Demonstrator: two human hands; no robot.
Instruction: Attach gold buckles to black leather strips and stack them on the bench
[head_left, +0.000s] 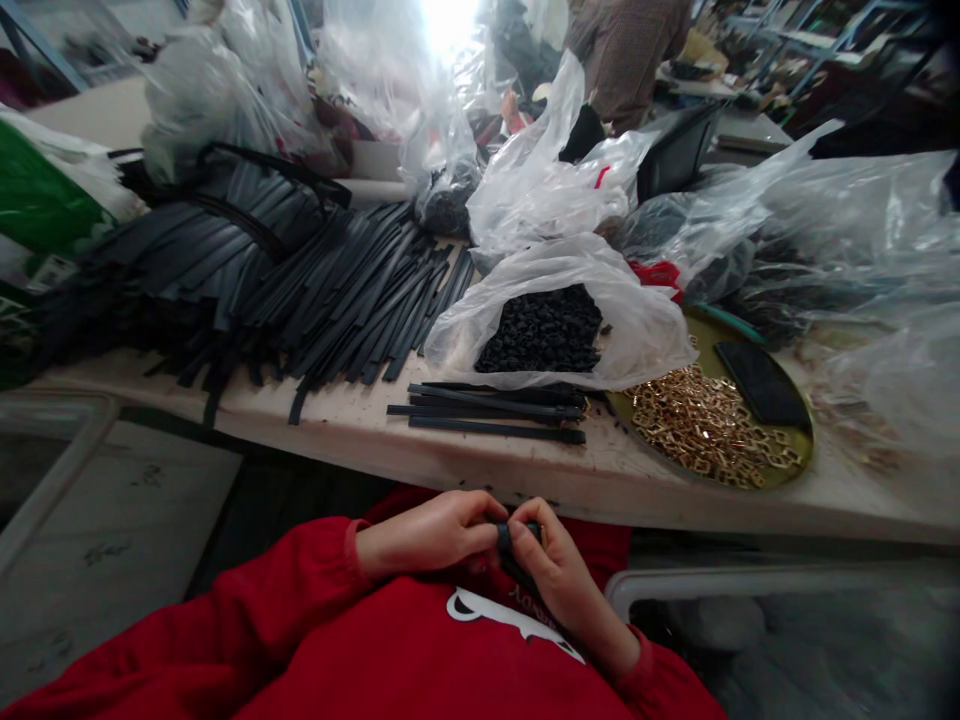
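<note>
My left hand [435,532] and my right hand [555,570] meet in front of my red sweatshirt, just below the table's front edge [525,480]. Both pinch the same black strap [504,540], fingers curled round it; the strap's lower part runs down under my right palm. On the table right above them lie a few finished black straps [487,410]. Behind those sits an open clear bag of small black pieces [544,330]. A round tray of gold metal buckles [705,430] stands to the right.
A big heap of black straps [300,280] covers the table's left half. Clear plastic bags [825,240] crowd the back and right. A dark phone [761,385] rests on the tray. Another person [626,50] stands at the far side.
</note>
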